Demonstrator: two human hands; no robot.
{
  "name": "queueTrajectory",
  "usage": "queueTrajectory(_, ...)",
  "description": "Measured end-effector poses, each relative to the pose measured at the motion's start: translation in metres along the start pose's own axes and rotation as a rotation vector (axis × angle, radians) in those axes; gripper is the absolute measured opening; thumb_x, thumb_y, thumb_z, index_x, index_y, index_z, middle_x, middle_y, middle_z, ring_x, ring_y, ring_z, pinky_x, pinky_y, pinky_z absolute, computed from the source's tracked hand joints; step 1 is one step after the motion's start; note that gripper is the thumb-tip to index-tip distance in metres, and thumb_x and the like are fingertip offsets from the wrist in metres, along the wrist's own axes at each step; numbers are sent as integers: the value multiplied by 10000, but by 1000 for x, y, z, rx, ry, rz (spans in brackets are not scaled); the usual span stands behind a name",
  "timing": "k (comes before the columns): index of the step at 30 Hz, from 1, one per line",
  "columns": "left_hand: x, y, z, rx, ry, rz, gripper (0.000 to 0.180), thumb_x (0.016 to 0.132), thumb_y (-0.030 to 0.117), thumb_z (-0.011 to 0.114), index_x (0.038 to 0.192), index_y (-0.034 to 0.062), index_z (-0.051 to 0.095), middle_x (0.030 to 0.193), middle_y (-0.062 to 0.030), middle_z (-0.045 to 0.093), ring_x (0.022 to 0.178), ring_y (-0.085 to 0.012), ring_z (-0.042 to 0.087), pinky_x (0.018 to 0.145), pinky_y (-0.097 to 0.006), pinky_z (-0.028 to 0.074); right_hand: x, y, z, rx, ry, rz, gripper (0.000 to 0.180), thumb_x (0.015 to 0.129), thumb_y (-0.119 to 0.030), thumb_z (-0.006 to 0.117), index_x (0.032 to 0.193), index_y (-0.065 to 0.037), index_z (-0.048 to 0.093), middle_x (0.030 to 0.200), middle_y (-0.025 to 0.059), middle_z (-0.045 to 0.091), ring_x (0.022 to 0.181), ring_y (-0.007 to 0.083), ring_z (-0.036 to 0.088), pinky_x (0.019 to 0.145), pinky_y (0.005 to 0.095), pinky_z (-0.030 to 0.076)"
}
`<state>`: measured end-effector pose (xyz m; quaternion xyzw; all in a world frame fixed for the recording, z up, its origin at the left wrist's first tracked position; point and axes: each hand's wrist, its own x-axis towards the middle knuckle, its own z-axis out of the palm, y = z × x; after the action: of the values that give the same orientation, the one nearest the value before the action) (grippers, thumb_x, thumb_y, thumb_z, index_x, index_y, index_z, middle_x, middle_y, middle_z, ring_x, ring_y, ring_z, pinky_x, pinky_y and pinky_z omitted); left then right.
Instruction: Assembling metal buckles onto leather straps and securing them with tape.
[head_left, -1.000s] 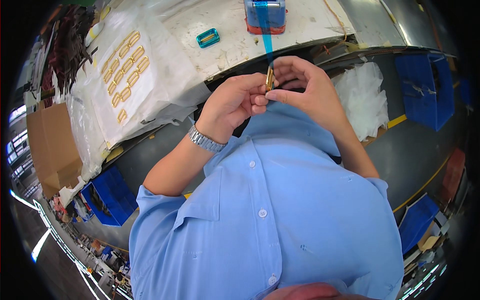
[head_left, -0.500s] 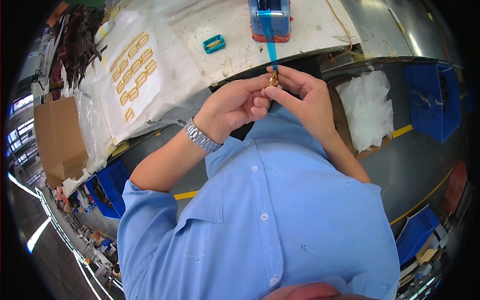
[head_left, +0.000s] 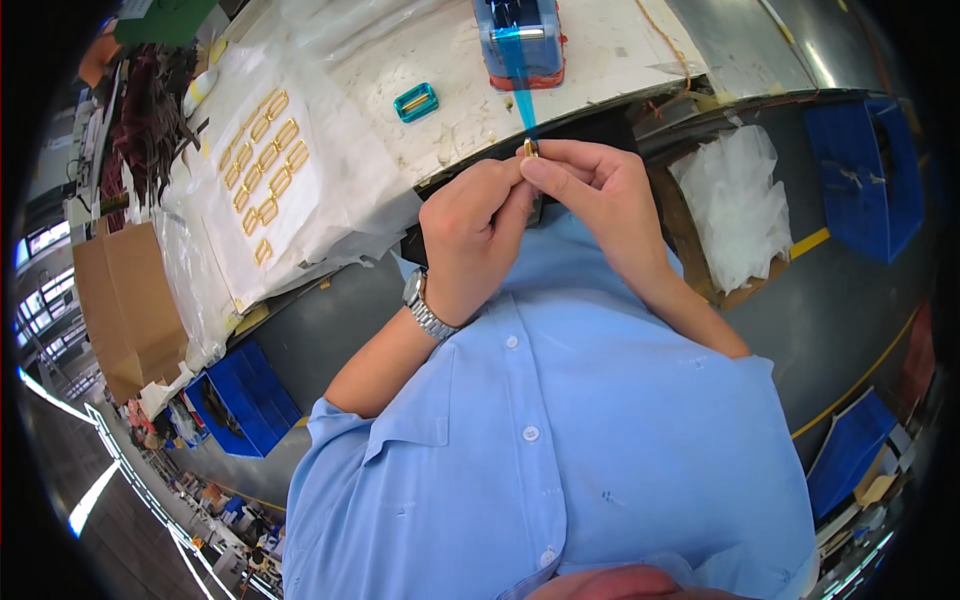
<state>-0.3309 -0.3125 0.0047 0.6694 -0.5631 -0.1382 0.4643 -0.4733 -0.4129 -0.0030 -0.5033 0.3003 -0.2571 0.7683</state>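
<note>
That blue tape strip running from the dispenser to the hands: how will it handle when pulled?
The blue tape strip looks thin and translucent, so probably floppy once slack. It runs straight from the dispenser to the gold piece pinched by both hands, so likely taut now. Probably clings.

The tape dispenser (head_left: 522, 40) stands just ahead; bare bench (head_left: 620, 45) lies open to its right.

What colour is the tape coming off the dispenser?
Translucent blue tape, running from the dispenser; head view.
</note>
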Motion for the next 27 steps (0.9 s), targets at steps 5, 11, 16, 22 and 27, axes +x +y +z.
queueTrajectory(5, 30, 5, -11, -144, -103, -232, 114, 1014, 47, 691, 1011, -52, 749, 774, -68, 727, 656, -129, 713, 612, -249, 549, 2, 6, 3, 39, -24, -82, 328, 1070, -242, 690, 1180, 58, 763, 905, 20, 749, 851, 48, 644, 764, 210, 527)
queueTrajectory(11, 59, -2, -25, -483, -327, -555, 247, 1024, 154, 705, 919, -68, 736, 704, -64, 709, 575, -128, 690, 529, -246, 544, 3, 9, -1, -1, -54, -14, 337, 1071, -227, 679, 1212, 70, 746, 972, 53, 767, 920, 78, 681, 871, 243, 555)
queueTrajectory(16, 71, -2, -33, -573, -332, -672, 265, 1013, 170, 724, 873, -55, 731, 722, -70, 705, 573, -128, 683, 520, -265, 577, 9, 4, -15, 2, -137, 16, 345, 1032, -177, 715, 1266, 77, 718, 1065, 91, 786, 1056, 127, 718, 950, 279, 567)
queueTrajectory(22, 83, -8, -42, -618, -413, -743, 296, 1001, 202, 750, 805, -17, 712, 705, -57, 684, 555, -128, 665, 513, -275, 585, 37, -8, -23, -109, -198, -147, 493, 962, -88, 776, 1404, 74, 626, 1216, 144, 760, 1116, 187, 735, 1016, 336, 582)
queueTrajectory(27, 97, -14, -51, -631, -530, -832, 313, 993, 229, 768, 783, 9, 691, 687, -39, 664, 514, -134, 642, 509, -279, 583, 46, -12, -20, -37, -276, -190, 484, 956, -74, 788, 1391, 76, 639, 1177, 151, 773, 1094, 184, 747, 997, 322, 591)
